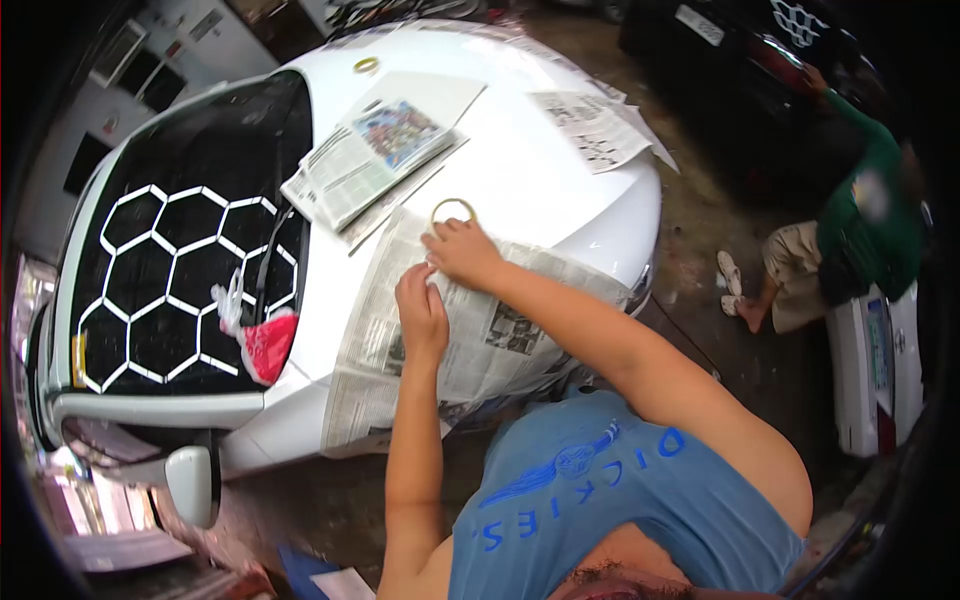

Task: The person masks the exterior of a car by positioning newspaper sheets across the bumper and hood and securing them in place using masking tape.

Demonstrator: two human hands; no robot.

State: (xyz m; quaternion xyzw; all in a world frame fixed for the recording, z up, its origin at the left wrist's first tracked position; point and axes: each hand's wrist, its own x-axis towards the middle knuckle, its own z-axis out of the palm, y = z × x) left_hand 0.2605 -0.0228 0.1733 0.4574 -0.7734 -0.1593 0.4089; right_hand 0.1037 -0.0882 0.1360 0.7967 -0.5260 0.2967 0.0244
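My right hand (463,254) is closed on a roll of masking tape (454,203), whose yellowish ring stands up past the fingers. Close beside it, my left hand (423,318) has its fingers drawn together, the tips almost meeting those of the right. Whatever is between the left fingertips is too small to make out. Beneath both hands a sheet of newspaper (460,330) covers the near side of the white car hood (500,190) and hangs over its edge.
A newspaper stack (385,150) and another tape roll (367,65) lie on the hood. More sheets (595,130) cover its front edge. A red-and-white bag (268,345) rests on the windshield (190,260) with white hexagon lines. At right, a person in green (870,210) is beside a dark car (740,90).
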